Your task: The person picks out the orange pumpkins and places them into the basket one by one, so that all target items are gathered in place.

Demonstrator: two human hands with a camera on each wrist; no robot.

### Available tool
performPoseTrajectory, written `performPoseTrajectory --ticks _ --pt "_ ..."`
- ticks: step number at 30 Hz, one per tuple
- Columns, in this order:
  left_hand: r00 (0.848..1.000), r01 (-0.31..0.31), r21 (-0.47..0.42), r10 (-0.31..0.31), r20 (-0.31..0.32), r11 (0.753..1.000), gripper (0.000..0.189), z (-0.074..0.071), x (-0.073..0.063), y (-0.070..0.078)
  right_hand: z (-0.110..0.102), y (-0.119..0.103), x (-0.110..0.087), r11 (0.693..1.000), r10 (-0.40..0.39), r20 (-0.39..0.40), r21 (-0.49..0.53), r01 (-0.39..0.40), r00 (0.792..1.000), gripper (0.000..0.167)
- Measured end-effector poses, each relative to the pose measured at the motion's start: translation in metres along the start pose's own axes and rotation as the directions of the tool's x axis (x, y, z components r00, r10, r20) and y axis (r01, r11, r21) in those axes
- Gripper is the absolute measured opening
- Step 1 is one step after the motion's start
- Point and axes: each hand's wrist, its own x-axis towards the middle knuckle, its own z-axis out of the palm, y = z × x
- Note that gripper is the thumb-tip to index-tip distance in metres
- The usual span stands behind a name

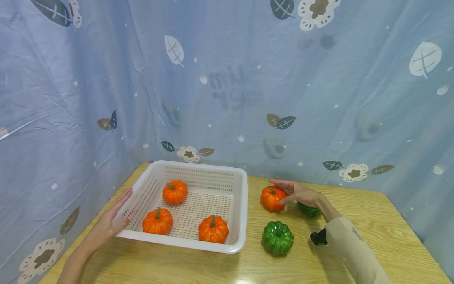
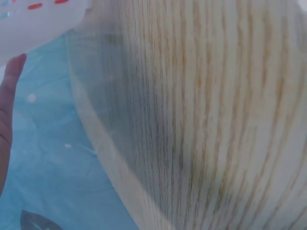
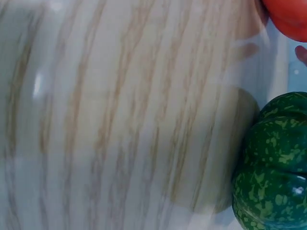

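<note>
A white plastic basket (image 1: 242,205) stands on the wooden table. Inside are three orange pumpkins: one at the back (image 1: 175,192), one at front left (image 1: 157,221) and one at front right (image 1: 213,229). My left hand (image 1: 112,219) rests at the basket's left side with fingers straight; in the left wrist view a fingertip meets the basket's edge. To the right of the basket, my right hand (image 1: 299,194) reaches over another orange pumpkin (image 1: 272,198), its fingers extended behind the top and its thumb by the right side.
A green pumpkin (image 1: 278,238) sits in front of the right hand. Another green pumpkin (image 1: 309,210) is partly hidden under the right wrist. A small black object (image 1: 319,237) shows beside the right sleeve. Blue patterned curtain (image 1: 227,98) hangs along the table's back and left.
</note>
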Motion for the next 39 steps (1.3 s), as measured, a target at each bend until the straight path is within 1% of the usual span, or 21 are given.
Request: performPoseTrajectory --ticks 6,9,15,18,21,25,30,33,39 --pt "1.0 0.011 -0.014 -0.011 0.0 1.0 0.073 0.001 0.001 0.001 0.004 0.003 0.003 0.992 0.092 -0.016 -0.079 -0.093 0.996 0.08" --pt "1.0 0.015 -0.016 -0.015 -0.001 1.0 0.073 0.001 0.0 0.001 0.006 0.002 0.006 0.988 0.108 -0.025 -0.105 -0.11 0.994 0.082" --pt "1.0 0.027 -0.022 -0.027 -0.001 0.999 0.072 0.001 0.0 0.001 0.011 -0.001 0.012 0.984 0.122 -0.07 -0.124 -0.13 0.99 0.083" --pt "0.999 0.047 -0.024 -0.047 0.003 0.999 0.074 0.002 0.0 0.001 0.014 -0.001 0.014 0.983 0.119 -0.094 -0.132 -0.131 0.988 0.082" --pt "0.998 0.059 -0.021 -0.059 0.001 0.998 0.075 0.002 -0.001 0.001 0.016 -0.003 0.014 0.985 0.117 -0.123 -0.116 -0.131 0.986 0.08" --pt "0.999 0.042 -0.013 -0.042 -0.003 0.999 0.073 0.001 -0.001 0.002 0.016 -0.007 0.013 0.991 0.102 -0.157 -0.076 -0.115 0.982 0.076" --pt "1.0 0.014 -0.003 -0.014 -0.008 1.0 0.073 0.001 -0.001 0.003 0.016 -0.014 0.007 0.995 0.069 -0.193 -0.058 -0.082 0.979 0.069" --pt "1.0 0.016 -0.001 -0.016 -0.011 1.0 0.072 0.001 0.0 0.003 0.017 -0.019 0.002 0.996 0.06 -0.209 -0.057 -0.074 0.976 0.066" --pt "1.0 0.011 -0.003 -0.011 -0.016 1.0 0.072 0.001 0.0 0.001 0.02 -0.03 -0.007 0.998 0.04 -0.236 -0.044 -0.052 0.971 0.065"
